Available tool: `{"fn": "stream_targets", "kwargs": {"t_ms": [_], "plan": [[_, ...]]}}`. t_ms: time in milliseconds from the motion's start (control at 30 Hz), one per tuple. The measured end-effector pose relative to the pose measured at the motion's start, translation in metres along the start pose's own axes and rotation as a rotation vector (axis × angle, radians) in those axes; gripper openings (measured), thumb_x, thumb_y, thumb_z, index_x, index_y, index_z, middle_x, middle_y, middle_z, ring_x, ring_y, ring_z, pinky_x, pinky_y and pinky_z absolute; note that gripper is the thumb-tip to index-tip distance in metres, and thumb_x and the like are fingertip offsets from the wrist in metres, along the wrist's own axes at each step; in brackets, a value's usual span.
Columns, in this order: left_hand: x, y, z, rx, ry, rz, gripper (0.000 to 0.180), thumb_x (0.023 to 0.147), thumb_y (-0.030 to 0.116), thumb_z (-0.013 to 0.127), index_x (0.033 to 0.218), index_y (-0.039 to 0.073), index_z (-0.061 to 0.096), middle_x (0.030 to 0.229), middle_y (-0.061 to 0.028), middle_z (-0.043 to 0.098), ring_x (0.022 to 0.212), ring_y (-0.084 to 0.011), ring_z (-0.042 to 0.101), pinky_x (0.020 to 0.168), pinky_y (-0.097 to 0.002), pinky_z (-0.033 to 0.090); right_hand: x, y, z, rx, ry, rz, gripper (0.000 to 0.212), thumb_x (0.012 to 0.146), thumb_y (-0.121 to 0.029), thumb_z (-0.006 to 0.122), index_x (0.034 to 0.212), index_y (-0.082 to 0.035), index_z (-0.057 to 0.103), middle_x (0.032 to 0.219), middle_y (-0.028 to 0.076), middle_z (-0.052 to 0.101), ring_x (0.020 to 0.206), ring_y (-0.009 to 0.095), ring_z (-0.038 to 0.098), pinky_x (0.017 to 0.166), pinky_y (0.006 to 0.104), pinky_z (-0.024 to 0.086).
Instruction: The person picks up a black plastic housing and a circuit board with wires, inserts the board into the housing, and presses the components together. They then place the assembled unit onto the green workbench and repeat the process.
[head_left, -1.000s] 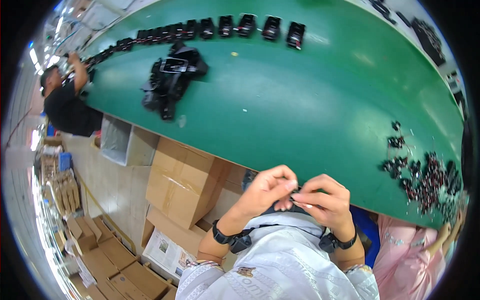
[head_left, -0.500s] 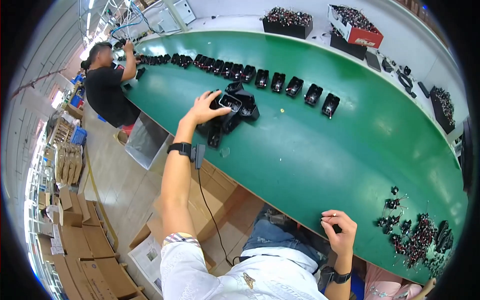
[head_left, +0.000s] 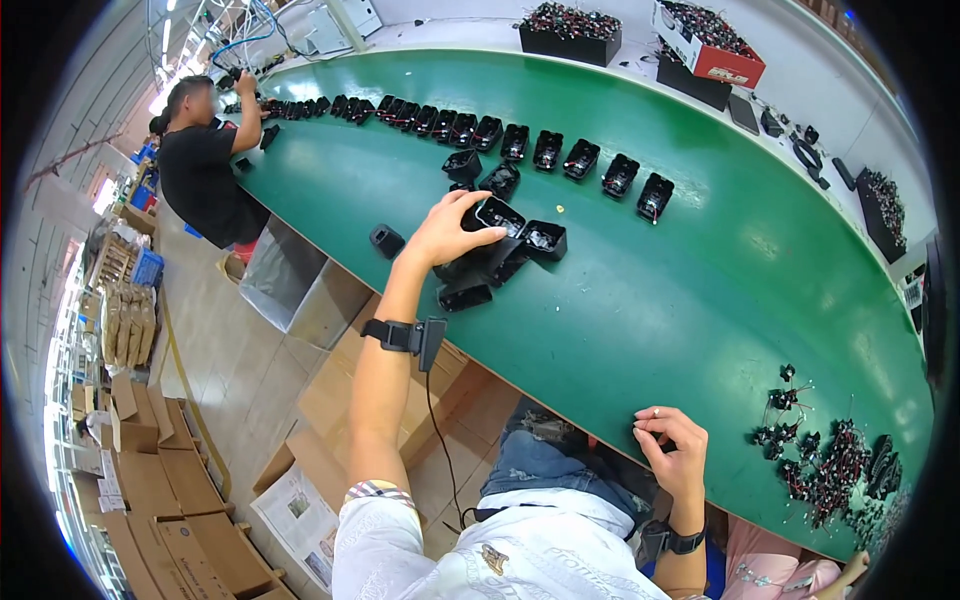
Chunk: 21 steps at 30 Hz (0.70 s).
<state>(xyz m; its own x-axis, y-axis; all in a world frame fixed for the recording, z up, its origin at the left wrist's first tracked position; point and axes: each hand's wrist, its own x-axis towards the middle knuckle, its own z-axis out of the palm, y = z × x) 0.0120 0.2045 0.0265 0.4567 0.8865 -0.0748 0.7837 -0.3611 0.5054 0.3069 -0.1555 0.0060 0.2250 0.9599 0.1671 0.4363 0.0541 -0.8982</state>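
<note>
My left hand (head_left: 445,232) reaches out over the bench, thumb and fingers closed round the rim of an open black plastic housing (head_left: 502,222). More loose housings crowd round it: one (head_left: 545,238) on its right, one (head_left: 466,297) on the near side, and others beyond the fingers. A single black housing (head_left: 386,240) lies apart to the left, by the bench edge. At the front edge my right hand (head_left: 677,447) is curled with its fingertips together; a small dark thing shows at them, mostly hidden.
A long row of black housings with wires (head_left: 581,159) runs along the green bench (head_left: 640,310). Small wired parts (head_left: 840,470) are heaped at the right. Boxes of parts (head_left: 570,40) stand behind. A co-worker (head_left: 200,165) works at the far left; part of another person shows lower right.
My left hand has moved right and slightly nearer with the housing, and the loose housings have shifted and spread. One now lies apart at left. My right hand has barely moved.
</note>
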Motion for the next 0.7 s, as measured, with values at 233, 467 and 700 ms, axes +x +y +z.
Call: {"fn": "stream_targets", "kwargs": {"t_ms": [233,467,700], "plan": [[-0.062,0.045,0.006,0.04,0.69,0.134,0.041,0.086,0.026,0.079,0.119,0.005,0.068,0.126,-0.0191,0.063,0.118,-0.0375,0.059,0.102,-0.0463,0.046,-0.004,0.005,0.0,0.07,0.072,0.015,0.007,0.08,0.006,0.077,0.085,0.002,0.073,0.092,0.01,0.074,0.071,0.014,0.066,0.06,0.0244,0.05],[-0.162,0.036,0.061,0.134,0.541,0.149,0.058,0.075,0.027,0.091,0.123,0.006,0.065,0.126,-0.0156,0.062,0.118,-0.0357,0.059,0.101,-0.0449,0.049,-0.003,0.004,0.0,0.026,0.126,0.06,0.008,0.083,0.006,0.077,0.088,0.002,0.073,0.083,0.008,0.067,0.067,0.013,0.061,0.061,0.0257,0.049],[-0.166,0.058,0.113,-0.084,0.564,0.152,0.046,0.081,0.02,0.087,0.109,0.002,0.056,0.112,-0.0171,0.068,0.101,-0.0338,0.067,0.081,-0.0378,0.056,-0.008,0.009,0.002,0.032,0.125,0.056,0.007,0.084,0.007,0.075,0.089,0.004,0.073,0.086,0.008,0.069,0.071,0.012,0.064,0.064,0.0239,0.051]]}}
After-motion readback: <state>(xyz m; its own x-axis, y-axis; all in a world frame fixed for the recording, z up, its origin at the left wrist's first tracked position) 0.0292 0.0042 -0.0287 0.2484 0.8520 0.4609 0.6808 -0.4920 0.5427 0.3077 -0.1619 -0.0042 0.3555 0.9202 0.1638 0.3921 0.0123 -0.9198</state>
